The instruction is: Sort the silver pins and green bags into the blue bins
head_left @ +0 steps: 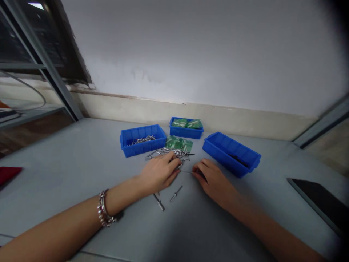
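Observation:
My left hand (159, 171), with a beaded bracelet on its wrist, is pinched at the left end of a thin metal pin (186, 171) that looks like a blind rivet's stem. The fingertips of my right hand (212, 179) close on the pin's other end, so it spans the small gap between my hands. Just beyond my left hand lies a loose pile of silver blind rivets (174, 151). Nearer me, one blind rivet (176, 193) and a larger one (159, 202) rest on the grey table. My fingers partly cover the pin's ends.
A blue bin (143, 147) at the left holds many rivets. Green packets (179, 123) fill the back bin (186, 133), and another green packet (187, 145) lies before it. Dark pieces (237, 158) are in the right bin (223, 158). A dark flat device (319, 202) lies far right.

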Tool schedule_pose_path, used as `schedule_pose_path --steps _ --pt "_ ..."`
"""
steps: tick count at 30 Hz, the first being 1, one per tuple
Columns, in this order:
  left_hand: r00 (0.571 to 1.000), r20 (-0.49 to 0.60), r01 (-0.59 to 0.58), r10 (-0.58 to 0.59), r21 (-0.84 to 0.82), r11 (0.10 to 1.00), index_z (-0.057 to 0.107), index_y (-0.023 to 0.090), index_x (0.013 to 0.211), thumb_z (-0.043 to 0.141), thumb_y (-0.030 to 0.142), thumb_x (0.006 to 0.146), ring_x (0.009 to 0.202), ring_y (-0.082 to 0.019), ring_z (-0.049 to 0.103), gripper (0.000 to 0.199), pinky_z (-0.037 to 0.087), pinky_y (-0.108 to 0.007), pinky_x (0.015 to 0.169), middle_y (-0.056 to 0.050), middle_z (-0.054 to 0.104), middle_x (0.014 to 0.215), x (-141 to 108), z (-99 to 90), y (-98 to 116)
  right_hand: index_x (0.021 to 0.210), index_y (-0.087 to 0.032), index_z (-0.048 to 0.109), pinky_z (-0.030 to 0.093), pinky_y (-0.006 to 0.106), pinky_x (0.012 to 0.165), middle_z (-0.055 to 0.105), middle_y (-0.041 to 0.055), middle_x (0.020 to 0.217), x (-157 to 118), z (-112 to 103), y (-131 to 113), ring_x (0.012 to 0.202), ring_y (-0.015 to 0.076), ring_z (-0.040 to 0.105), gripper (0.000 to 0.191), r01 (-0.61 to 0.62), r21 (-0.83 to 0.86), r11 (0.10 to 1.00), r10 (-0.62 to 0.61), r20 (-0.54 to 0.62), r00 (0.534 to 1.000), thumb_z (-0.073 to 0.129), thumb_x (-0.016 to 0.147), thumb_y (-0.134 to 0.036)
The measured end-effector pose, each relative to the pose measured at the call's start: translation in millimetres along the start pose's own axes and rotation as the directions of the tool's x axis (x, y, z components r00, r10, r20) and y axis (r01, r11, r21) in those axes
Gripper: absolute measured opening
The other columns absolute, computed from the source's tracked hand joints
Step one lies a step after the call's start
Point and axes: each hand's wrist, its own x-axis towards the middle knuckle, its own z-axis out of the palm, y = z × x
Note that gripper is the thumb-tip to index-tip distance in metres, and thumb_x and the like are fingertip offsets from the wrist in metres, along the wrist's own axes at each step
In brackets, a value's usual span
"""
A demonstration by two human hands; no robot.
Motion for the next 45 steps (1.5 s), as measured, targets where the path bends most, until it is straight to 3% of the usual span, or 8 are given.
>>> schedule_pose_path --steps 18,26,35,45 --pt "0.991 -0.083 -0.110 0.107 -0.027 0.994 0.054 0.017 0.089 0.037 0.024 0.087 0.071 -0.015 0.051 0.019 0.044 -0.027 0.062 -0.005 0.052 0.088 0 -1.5 -1 0.083 -0.019 0.053 0.045 0.037 0.076 0.055 0.0055 0.084 -2 -4 -9 0.083 0.0192 0.053 0.011 0.025 0.030 0.999 -0.024 -0.022 0.999 0.042 0.084 -0.014" --pt "0.990 -0.111 -0.088 0.082 -0.050 0.995 0.054 0.015 0.087 0.033 0.024 0.089 0.072 -0.015 0.052 0.023 0.045 -0.027 0.063 -0.007 0.053 0.087 0 -0.8 -1 0.099 -0.018 0.053 0.045 0.039 0.079 0.058 0.0068 0.092 -3 -3 -9 0.090 0.0216 0.054 0.018 0.015 0.007 1.000 -0.014 -0.041 0.999 0.047 0.082 -0.017" --pt "0.992 -0.118 -0.062 0.050 -0.098 0.993 0.054 0.014 0.090 0.033 0.024 0.088 0.074 -0.016 0.053 0.024 0.047 -0.029 0.065 -0.007 0.053 0.087 0 -3.7 1 0.087 -0.019 0.057 0.046 0.035 0.073 0.058 0.0051 0.082 -1 -4 -7 0.081 0.0202 0.055 0.013 0.056 -0.021 0.998 -0.057 -0.097 0.994 0.045 0.084 -0.017" --pt "0.990 -0.125 -0.083 0.071 -0.091 0.992 0.051 0.015 0.096 0.035 0.026 0.087 0.078 -0.017 0.053 0.021 0.048 -0.031 0.066 -0.008 0.051 0.094 0 -1.7 0 0.085 -0.017 0.058 0.046 0.036 0.072 0.058 0.0058 0.081 -1 -7 -11 0.080 0.0202 0.054 0.016 0.030 -0.019 0.999 -0.032 -0.073 0.997 0.043 0.086 -0.017"
